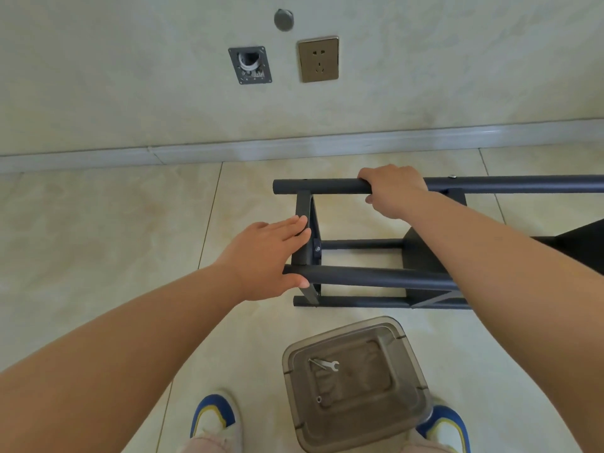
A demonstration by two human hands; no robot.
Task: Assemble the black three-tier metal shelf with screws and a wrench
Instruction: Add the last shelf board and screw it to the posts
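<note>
The black metal shelf (369, 276) lies on its side on the tiled floor, its round posts running left to right. My right hand (394, 191) grips the far upper post from above. My left hand (269, 256) has straight fingers against the end tier frame, with the thumb under the near post. A small silver wrench (328, 365) lies in a clear grey plastic box (408, 384) below the shelf, beside a thin metal piece. One small screw or nut (319, 399) sits lower in the box. A screw head (317, 248) shows on the end bracket.
The wall stands just beyond the shelf, with a skirting board (228, 152), a gold socket (318, 59) and an open wall box (250, 64). My two blue, white and yellow shoes (214, 416) stand at the bottom, either side of the box.
</note>
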